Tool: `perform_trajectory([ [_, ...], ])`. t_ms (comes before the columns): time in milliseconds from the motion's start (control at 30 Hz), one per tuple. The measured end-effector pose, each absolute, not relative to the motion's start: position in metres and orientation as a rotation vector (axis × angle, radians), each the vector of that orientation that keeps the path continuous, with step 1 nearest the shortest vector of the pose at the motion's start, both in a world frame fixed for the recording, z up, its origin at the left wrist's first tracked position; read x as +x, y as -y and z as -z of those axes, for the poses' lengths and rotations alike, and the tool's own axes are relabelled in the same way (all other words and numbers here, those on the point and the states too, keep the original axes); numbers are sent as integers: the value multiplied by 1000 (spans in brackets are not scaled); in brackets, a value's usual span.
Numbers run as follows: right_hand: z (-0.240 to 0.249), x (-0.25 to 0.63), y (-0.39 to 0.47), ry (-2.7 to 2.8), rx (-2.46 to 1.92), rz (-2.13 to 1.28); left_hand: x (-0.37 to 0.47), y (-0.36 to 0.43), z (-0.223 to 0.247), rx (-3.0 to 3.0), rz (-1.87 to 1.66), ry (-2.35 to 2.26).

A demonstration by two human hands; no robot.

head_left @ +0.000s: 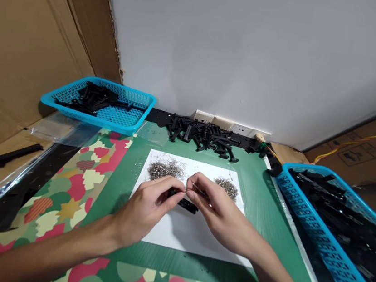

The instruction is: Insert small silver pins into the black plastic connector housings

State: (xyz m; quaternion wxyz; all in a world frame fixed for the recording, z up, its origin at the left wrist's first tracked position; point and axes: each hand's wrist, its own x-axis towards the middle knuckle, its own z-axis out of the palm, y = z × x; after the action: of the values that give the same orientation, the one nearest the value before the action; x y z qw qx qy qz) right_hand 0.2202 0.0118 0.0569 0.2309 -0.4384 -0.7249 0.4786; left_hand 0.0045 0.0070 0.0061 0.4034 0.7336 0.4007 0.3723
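Note:
My left hand and my right hand meet over a white sheet of paper, thumb and forefinger of each pinched together. Their fingertips touch or nearly touch; whatever lies between them is too small to make out. Just below the fingers is a black plastic part, partly covered by my hands. Beyond my left hand lies a heap of small metal springs or wire pieces. A smaller heap of similar metal pieces sits beyond my right hand, partly hidden by it.
Many black plastic parts are piled at the back by the wall sockets. Blue baskets hold more black parts, one back left and one at right. A long black piece lies far left on cardboard.

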Motion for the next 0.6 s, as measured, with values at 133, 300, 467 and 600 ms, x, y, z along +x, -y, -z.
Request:
perform_trajectory([
  [133, -54, 216, -10, 2024, -1208, -1240, 5, -5, -10, 1817, -913, -1015],
  [300, -50, 215, -10, 1963, -1205, -1185, 5, -4, -13, 1667, -928, -1024],
  [467, -47, 215, -13, 1928, -1190, -1049, 4, -4, -13, 1638, -949, -1028],
  [600, -44, 216, -14, 1924, -1157, -998, 4, -4, -14, 1601, -951, -1012],
])
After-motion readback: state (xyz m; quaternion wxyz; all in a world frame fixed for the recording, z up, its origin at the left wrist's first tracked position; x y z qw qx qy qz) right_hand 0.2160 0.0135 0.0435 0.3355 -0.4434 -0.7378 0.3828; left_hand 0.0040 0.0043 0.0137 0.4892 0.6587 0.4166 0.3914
